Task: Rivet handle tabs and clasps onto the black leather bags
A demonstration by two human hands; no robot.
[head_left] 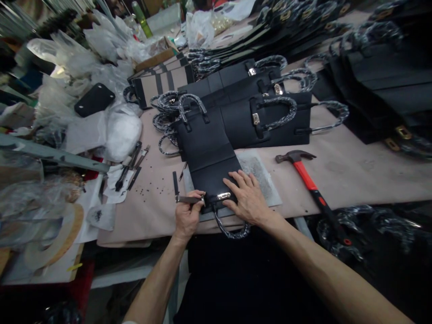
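Black bag panel (209,179), one: my right hand (249,198) spread on it, released; my left hand (187,218) grasping a metal tool (186,199).

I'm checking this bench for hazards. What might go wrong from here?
The left hand holds a metal tool near the silver clasp; a slip might scratch it or the black bag panel. The hammer has its handle overhanging the table edge, so the right forearm could knock it off.
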